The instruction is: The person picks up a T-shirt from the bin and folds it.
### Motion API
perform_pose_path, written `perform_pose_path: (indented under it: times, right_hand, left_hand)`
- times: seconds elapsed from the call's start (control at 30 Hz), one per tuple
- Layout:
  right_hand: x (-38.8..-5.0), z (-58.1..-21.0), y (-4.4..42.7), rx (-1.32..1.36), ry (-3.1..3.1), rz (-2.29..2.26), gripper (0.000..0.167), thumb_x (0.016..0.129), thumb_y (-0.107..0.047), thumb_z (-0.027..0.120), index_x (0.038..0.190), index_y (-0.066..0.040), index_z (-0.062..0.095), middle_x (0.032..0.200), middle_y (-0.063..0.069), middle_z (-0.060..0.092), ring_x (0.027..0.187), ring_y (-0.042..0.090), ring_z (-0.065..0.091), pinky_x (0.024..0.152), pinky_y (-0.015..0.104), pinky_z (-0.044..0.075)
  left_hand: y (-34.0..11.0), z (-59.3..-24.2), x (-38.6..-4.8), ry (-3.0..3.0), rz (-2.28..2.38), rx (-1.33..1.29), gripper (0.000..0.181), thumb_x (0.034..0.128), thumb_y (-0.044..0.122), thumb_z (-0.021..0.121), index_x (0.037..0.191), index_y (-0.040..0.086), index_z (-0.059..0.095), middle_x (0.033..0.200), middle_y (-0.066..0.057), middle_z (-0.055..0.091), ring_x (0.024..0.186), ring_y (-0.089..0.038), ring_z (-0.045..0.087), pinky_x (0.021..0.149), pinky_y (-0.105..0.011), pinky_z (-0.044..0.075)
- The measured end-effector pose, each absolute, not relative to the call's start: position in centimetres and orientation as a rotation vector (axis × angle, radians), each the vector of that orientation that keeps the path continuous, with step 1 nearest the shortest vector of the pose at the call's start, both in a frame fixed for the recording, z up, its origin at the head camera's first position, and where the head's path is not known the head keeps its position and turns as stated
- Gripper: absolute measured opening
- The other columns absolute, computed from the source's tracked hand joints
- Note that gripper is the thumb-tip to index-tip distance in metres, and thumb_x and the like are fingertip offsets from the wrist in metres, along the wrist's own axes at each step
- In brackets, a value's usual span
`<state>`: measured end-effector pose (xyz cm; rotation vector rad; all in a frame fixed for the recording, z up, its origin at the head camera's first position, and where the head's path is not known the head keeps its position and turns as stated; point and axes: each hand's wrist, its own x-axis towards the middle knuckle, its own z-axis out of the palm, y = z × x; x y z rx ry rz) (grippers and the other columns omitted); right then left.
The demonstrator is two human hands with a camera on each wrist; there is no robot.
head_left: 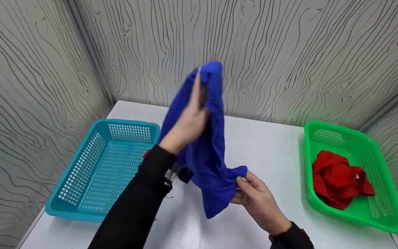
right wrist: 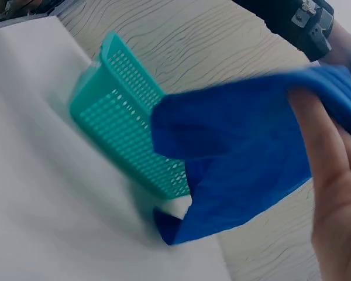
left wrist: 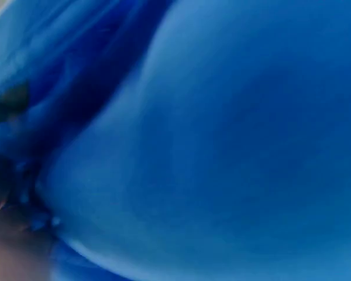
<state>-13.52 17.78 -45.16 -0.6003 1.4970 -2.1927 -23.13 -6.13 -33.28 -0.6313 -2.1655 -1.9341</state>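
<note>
A blue cloth (head_left: 216, 138), folded and creased, hangs in the air above the white table. My left hand (head_left: 192, 119) holds it up near its top, some fingertips hidden in the fabric. Lower down, my right hand (head_left: 257, 199) pinches a corner of it between thumb and fingers. In the right wrist view the same blue cloth (right wrist: 240, 146) stretches away from my right hand (right wrist: 333, 175). Fabric fills nearly all of the left wrist view, blurred, with a bit of the left hand (left wrist: 17, 257) at the lower left edge.
A teal perforated basket (head_left: 76, 204) stands on the table (head_left: 254, 138) at the left, partly behind the left sleeve. At the right, a green basket (head_left: 385, 173) holds a crumpled red cloth (head_left: 339, 180). Wood-patterned panels (head_left: 271, 62) enclose the table's back and sides.
</note>
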Motion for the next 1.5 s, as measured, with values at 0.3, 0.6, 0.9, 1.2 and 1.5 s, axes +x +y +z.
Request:
perform_pose_path:
  times: [0.3,0.6,0.9,1.2,1.5]
  right_hand:
    - [-13.8,-52.0,23.5,0.085,2.544,-1.518,0.026,0.1,-0.007,0.056,0.123,0.001,0.065,0.092,0.01,0.075,0.079,0.022,0.073,0.069,0.03,0.059]
    - [-13.6,-56.4,24.3,-1.215,3.056,-0.513,0.061,0.084,-0.03,0.082,0.14,-0.018,0.06,0.126,0.006,0.06,0.119,0.029,0.057,0.09,0.047,0.053]
    - [-15.2,-58.4,24.3,-1.265,3.172,-0.275,0.04,0.07,0.0,0.08,0.107,-0.01,0.07,0.102,0.005,0.062,0.096,0.029,0.062,0.085,0.048,0.052]
    - [-16.2,-52.8,26.9,-0.218,2.774,-1.375,0.026,0.093,0.005,0.056,0.106,-0.011,0.072,0.102,0.005,0.072,0.09,0.02,0.067,0.08,0.035,0.055]
    - [-16.9,-52.1,31.2,-0.621,2.788,-1.187,0.03,0.087,0.007,0.056,0.082,-0.018,0.072,0.087,-0.008,0.068,0.083,0.009,0.063,0.072,0.023,0.049]
  left_hand:
    - [-5.2,-46.2,-21.1,-3.249,-1.053,-0.68,0.044,0.1073,0.021,0.048,0.149,0.007,0.049,0.157,-0.015,0.042,0.146,-0.033,0.036,0.118,-0.046,0.031]
    - [-8.0,-53.3,-17.6,-3.231,-0.347,-0.196,0.052,0.0794,0.023,0.084,0.123,0.006,0.061,0.116,-0.018,0.058,0.102,-0.041,0.059,0.071,-0.053,0.054]
    - [-9.9,-58.1,-18.9,-2.867,0.016,-0.226,0.014,0.0832,0.008,0.073,0.096,0.006,0.068,0.092,-0.01,0.061,0.086,-0.031,0.061,0.064,-0.044,0.055]
    - [-10.5,-53.1,-21.0,-2.717,-0.308,-0.02,0.008,0.0972,0.007,0.057,0.101,0.001,0.061,0.092,-0.017,0.065,0.082,-0.035,0.064,0.06,-0.049,0.055]
    - [-10.6,-50.3,-22.8,-2.402,-0.794,0.109,0.018,0.0984,-0.005,0.051,0.115,0.001,0.054,0.116,-0.021,0.045,0.105,-0.042,0.055,0.081,-0.048,0.053]
